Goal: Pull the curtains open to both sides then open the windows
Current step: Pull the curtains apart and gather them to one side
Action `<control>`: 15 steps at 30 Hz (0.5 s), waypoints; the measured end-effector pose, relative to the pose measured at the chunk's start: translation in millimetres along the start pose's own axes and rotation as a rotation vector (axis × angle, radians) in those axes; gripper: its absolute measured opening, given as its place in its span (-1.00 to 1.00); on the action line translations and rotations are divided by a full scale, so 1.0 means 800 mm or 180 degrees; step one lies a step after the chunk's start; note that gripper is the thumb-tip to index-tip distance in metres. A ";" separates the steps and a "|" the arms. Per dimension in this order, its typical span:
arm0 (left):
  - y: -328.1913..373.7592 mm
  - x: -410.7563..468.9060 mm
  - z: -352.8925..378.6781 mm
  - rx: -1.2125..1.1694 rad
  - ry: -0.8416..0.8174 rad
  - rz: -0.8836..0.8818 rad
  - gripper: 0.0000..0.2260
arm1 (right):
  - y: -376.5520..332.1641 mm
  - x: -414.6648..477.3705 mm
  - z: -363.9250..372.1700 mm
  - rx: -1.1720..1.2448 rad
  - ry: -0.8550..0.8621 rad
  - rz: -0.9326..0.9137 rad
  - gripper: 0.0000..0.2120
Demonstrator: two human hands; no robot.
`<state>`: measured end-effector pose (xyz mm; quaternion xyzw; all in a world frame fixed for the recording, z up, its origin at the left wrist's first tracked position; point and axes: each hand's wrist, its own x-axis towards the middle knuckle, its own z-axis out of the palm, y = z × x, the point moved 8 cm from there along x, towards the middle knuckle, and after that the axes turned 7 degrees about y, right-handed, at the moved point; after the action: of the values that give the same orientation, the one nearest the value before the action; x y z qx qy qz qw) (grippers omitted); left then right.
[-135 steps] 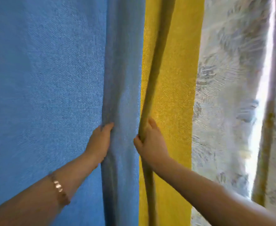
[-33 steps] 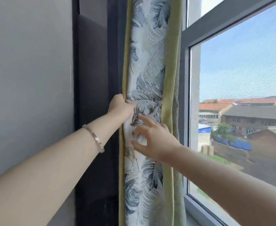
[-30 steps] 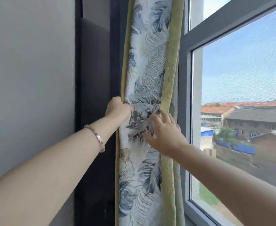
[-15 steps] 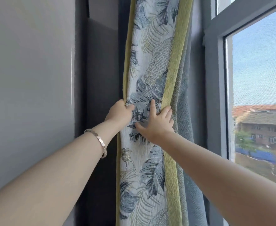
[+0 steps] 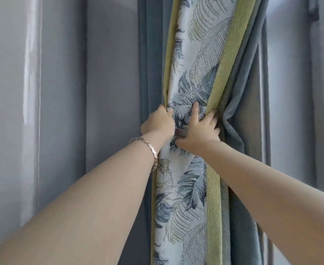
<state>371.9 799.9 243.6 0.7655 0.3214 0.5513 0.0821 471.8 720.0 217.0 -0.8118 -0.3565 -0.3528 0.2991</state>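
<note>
The curtain (image 5: 193,188) hangs bunched into a narrow vertical bundle against the left side of the window recess: a white panel with blue-grey leaf print, yellow-green bands and blue-grey folds behind. My left hand (image 5: 158,122) is shut on the bundle's left edge at about mid height. My right hand (image 5: 197,131) presses flat on the printed front, fingers spread, fingertips curling round the green band. The window glass is out of view.
A grey wall (image 5: 42,111) with a vertical corner fills the left. A grey window frame post (image 5: 291,92) rises to the right of the curtain. A metal bracelet (image 5: 147,148) sits on my left wrist.
The view has swung left, so the window pane and outdoor scene have left the frame. Both hands stay on the gathered curtain; my right hand has pressed closer against the green band.
</note>
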 end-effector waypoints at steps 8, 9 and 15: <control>-0.069 0.092 0.088 0.0036 0.0175 -0.0266 -0.70 | -0.027 0.095 0.116 0.0133 -0.0065 -0.0210 0.15; -0.078 0.105 0.099 0.0042 0.0192 -0.0322 -0.70 | -0.031 0.106 0.132 0.0178 -0.0059 -0.0231 0.13; -0.129 0.188 0.152 0.0347 0.0184 -0.0393 -0.68 | -0.065 0.177 0.218 0.0516 -0.0046 -0.0444 0.10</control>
<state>467.1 996.0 266.6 0.7313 0.3998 0.5488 0.0648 564.3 930.3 240.7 -0.7607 -0.4416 -0.3369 0.3359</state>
